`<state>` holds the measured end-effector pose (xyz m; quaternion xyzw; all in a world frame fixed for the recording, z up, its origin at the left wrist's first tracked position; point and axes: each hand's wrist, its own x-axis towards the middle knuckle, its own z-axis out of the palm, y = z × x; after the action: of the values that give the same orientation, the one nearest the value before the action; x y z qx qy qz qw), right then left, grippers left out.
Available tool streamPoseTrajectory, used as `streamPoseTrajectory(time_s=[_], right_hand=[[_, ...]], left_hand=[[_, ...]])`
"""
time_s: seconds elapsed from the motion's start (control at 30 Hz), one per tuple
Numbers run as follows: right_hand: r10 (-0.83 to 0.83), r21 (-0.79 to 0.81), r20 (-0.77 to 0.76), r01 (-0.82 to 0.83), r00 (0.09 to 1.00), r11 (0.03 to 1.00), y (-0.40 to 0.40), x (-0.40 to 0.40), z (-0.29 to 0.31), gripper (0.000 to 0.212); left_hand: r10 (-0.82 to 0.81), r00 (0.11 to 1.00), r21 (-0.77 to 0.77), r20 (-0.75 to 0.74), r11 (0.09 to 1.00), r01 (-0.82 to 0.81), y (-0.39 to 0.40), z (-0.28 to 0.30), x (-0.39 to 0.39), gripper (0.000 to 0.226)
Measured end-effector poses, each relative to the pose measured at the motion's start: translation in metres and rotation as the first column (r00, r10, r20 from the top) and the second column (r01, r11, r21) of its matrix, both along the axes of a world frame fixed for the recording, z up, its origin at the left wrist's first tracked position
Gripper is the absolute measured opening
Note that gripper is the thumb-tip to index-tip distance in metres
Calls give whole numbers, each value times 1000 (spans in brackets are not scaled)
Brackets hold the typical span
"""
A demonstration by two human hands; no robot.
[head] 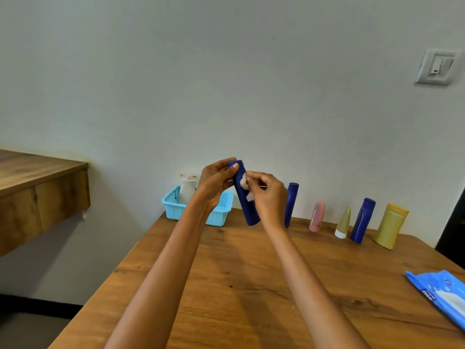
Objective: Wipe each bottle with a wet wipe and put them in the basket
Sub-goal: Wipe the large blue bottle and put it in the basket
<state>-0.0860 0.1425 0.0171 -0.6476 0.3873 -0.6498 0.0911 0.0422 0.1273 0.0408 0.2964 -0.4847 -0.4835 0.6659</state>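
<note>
My left hand (217, 183) grips the upper part of a dark blue bottle (247, 210), held tilted above the table. My right hand (268, 195) pinches a crumpled white wet wipe (244, 183) against the bottle's side. Behind my left hand, a light blue basket (173, 206) holds a white bottle (187, 188). Along the wall stand another blue bottle (292, 204), a pink bottle (317, 216), a small gold tube (343, 222), a third blue bottle (362, 220) and a yellow bottle (391, 225).
A blue pack of wet wipes (440, 295) lies at the right edge of the wooden table (251, 285). A wooden shelf (37, 187) juts out at the left. A wall switch (436, 68) is mounted at the upper right.
</note>
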Motion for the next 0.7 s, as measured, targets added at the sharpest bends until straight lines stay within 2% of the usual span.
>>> streamPoseTrajectory(time_s=[0.1,0.17,0.27,0.43,0.5,0.6,0.7], right_hand=[[94,-46,-90,-98,991,994,18,5,-14,10],[110,36,-81,-108,991,994,16,-1,-31,12],[31,166,10,-32,999,986,0,-10,-34,15],[9,39,16,-10,1000,999,-2,5,-2,15],[46,-1,3,-46,999,999,5,9,-2,15],[100,32,6,-100,995,995,11,4,-23,14],[50,126,23,-53,998,991,5,0,-39,16]], left_hand=[[31,999,11,-18,999,-31,-2,2,7,32],[42,999,18,-9,999,-42,-3,0,12,33],[31,999,17,15,999,-32,-3,-4,12,35],[38,998,29,47,999,-39,1,1,4,37],[38,999,35,11,999,-38,1,3,6,38],[43,998,30,-50,999,-42,2,6,15,37],[66,997,35,-47,997,-65,1,3,21,39]])
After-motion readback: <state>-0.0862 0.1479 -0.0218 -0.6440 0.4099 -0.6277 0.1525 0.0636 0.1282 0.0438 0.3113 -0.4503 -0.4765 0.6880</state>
